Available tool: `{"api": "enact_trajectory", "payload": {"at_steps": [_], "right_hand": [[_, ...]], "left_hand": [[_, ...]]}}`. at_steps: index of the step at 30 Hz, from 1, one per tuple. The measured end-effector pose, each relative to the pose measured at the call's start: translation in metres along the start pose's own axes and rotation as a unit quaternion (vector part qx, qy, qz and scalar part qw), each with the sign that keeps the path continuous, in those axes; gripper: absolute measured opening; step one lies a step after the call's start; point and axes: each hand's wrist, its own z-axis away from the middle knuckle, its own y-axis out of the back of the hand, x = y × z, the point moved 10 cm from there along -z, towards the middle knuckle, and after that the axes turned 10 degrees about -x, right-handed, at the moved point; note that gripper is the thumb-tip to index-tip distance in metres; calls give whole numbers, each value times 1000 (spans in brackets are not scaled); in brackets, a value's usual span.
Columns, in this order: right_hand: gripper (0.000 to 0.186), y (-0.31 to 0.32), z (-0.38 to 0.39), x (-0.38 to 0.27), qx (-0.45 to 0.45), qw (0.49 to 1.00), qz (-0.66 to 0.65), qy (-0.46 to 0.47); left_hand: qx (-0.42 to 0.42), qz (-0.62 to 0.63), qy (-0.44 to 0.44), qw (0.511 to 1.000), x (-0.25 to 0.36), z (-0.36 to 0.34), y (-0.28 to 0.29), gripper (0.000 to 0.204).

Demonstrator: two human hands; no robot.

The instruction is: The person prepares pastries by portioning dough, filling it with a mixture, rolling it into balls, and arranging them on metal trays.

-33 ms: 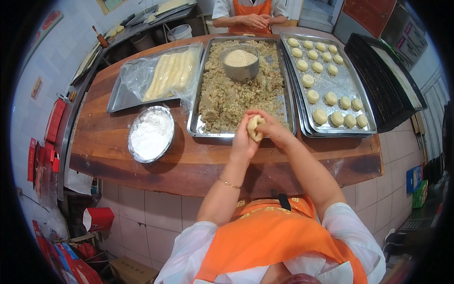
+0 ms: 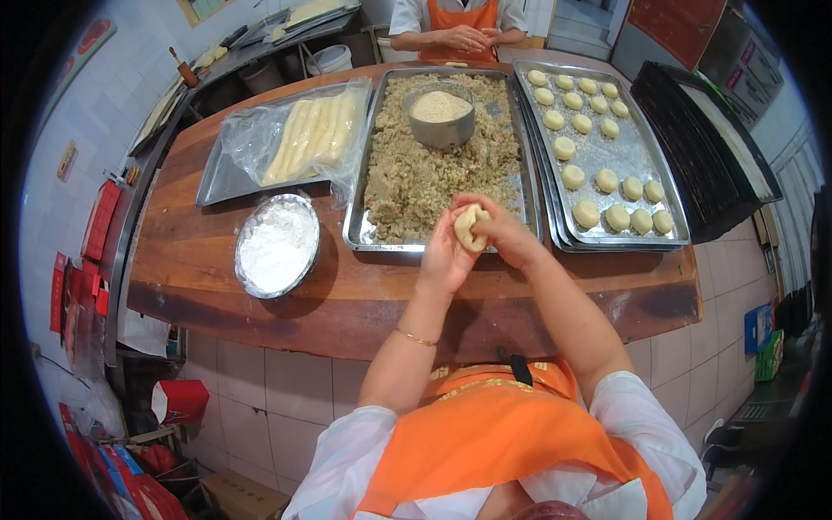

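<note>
A pale piece of dough (image 2: pixel 470 228) is cupped in my left hand (image 2: pixel 444 258), over the near edge of a metal tray (image 2: pixel 394 246) of crumbly brown filling (image 2: pixel 403 186). Its upper side has a gathered, folded opening; what lies inside cannot be made out. My right hand (image 2: pixel 511 240) pinches the dough's rim from the right, fingers closed against it. Farther back in the filling stands a round metal pot (image 2: pixel 440 135) heaped with a pale, grainy material. On the right, several round dough pieces (image 2: pixel 573 178) sit on another metal tray (image 2: pixel 646 160).
Left of the filling, long dough strips (image 2: pixel 316 130) lie under plastic on a tray (image 2: pixel 247 192). Nearer stands a metal bowl (image 2: pixel 242 270) of white powder. Black trays (image 2: pixel 693 156) are stacked beyond the table's right edge. Across the table a co-worker's hands (image 2: pixel 464 39) are held together.
My fingers have shifted slightly around the dough, which has turned a little in my hands. Across the table, the co-worker's hands have moved slightly.
</note>
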Motion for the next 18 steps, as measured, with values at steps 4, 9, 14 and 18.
{"api": "enact_trajectory", "payload": {"at_steps": [4, 9, 14, 18], "right_hand": [[61, -24, 4, -14, -3, 997, 41, -69], [58, -22, 7, -44, 6, 979, 177, 97], [51, -19, 18, -90, 216, 754, 549, 289], [52, 14, 22, -92, 278, 695, 628, 213]], "left_hand": [[-79, -76, 1, 994, 2, -1, 20, 39], [-42, -3, 9, 999, -9, -11, 38, 34], [161, 161, -88, 970, 0, -29, 4, 37], [67, 185, -123, 973, 27, -46, 15, 40]]}}
